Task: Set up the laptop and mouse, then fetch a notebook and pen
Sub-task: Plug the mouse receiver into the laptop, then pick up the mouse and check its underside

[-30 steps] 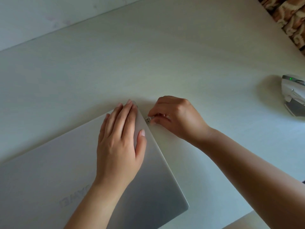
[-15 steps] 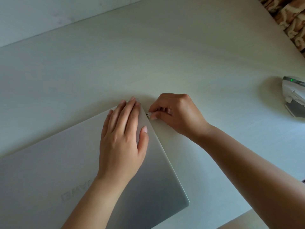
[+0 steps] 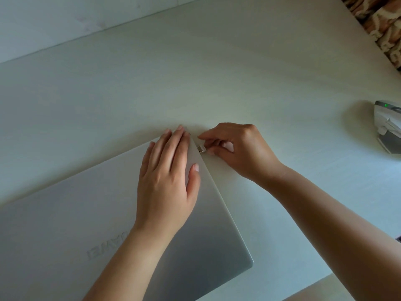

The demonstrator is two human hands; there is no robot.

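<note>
We are on the mouse step: our right hand (image 3: pixel 240 151) pinches the small USB receiver (image 3: pixel 201 148) at the right edge of the closed laptop (image 3: pixel 65 213). Our left hand (image 3: pixel 167 181) lies flat, open, on its lid. The mouse (image 3: pixel 388 124) sits well apart. Next: align and press in. Since 0.5 s ago, the receiver shows further from the edge.

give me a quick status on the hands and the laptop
Left hand flat on closed laptop lid. Right hand pinching USB dongle at laptop's side edge. Mouse far right, nothing in the way.
</note>
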